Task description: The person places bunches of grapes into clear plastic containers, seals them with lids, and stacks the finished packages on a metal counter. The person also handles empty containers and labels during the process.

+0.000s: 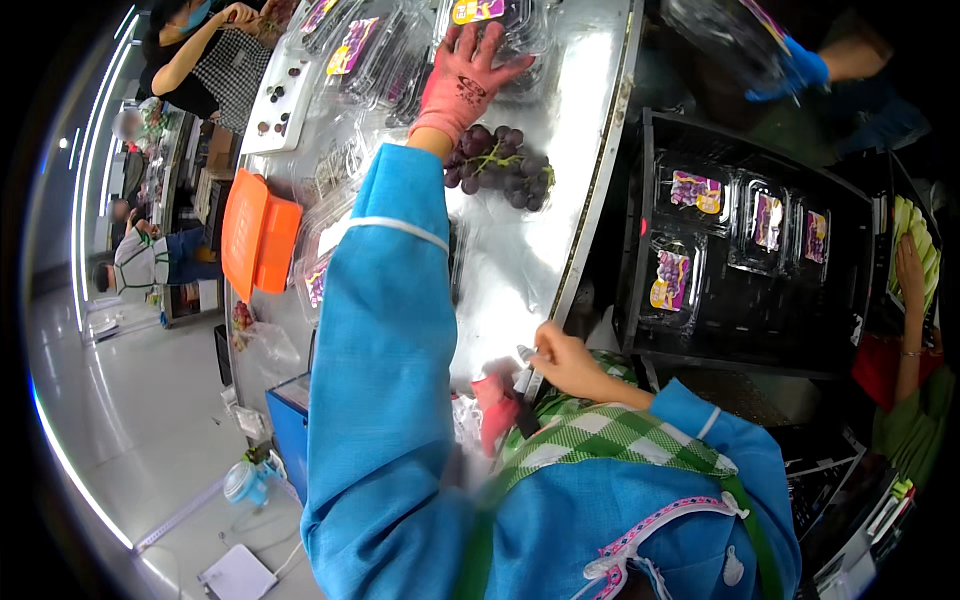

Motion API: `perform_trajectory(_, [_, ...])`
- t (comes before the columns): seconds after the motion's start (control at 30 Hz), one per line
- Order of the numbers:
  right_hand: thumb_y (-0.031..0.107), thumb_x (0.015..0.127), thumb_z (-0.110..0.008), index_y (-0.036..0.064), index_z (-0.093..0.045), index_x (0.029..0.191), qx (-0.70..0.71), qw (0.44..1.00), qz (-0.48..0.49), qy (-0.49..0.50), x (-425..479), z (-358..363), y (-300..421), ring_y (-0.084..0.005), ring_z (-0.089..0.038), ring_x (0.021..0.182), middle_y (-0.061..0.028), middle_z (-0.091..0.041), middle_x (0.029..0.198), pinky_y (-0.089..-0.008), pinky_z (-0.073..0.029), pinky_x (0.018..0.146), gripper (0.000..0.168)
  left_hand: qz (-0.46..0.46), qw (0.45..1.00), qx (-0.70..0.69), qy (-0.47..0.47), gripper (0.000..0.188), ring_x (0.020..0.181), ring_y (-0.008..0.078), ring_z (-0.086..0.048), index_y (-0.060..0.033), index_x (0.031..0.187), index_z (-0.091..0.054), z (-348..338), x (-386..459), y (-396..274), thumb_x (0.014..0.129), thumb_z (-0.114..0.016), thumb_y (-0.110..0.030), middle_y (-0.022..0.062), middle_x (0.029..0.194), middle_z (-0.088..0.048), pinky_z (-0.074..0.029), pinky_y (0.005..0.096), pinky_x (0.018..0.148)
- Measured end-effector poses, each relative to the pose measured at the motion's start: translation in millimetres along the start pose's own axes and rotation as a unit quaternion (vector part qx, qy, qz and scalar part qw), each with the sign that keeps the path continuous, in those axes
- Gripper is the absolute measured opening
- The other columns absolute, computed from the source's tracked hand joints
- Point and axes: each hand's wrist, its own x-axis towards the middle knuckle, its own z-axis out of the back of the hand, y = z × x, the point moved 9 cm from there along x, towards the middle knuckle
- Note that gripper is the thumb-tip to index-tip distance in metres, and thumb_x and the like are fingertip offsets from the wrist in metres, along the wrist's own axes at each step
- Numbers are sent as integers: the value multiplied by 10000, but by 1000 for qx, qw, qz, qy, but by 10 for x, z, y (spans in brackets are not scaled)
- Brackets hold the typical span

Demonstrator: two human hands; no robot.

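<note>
My left hand (466,81), in a pink knit glove, is stretched far over the metal table with its fingers spread against a clear plastic clamshell (517,41) with a printed label. Just below its wrist lies a bunch of dark purple grapes (499,166) on a green stem. My right hand (566,361) is bare and held at the table's near edge. Its fingers are closed on a small grey object, too small to name. Beside it a pink glove (495,405) hangs at the table edge.
Labelled clamshells (360,56) and a white tray with loose grapes (277,97) lie further left, near an orange plastic container (259,236). A black crate (780,315) of packed clamshells stands right. A co-worker's blue-gloved hand (802,67) holds a clamshell above it.
</note>
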Motion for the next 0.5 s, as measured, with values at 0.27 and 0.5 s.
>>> perform_trajectory(0.27, [208,692,-588,45,-604,760,18,943,44,330,-83,-1257,-156,-216,-576,598,-104,-601,659,-316,-431,546,177,14,983,-181,5,517,1045,316,-435,-211,1146,-488,857,-201,-176,655,-647,-226,150,1148,-435,-351,446,898])
perform_trajectory(0.5, [223,608,-632,69,-648,685,2,923,218,316,-18,-1948,326,-218,-582,584,-81,-608,630,-338,-443,542,174,10,975,-212,66,494,1038,326,-440,-173,1137,-491,1190,-414,-311,671,-650,-212,154,1151,-434,-344,450,900])
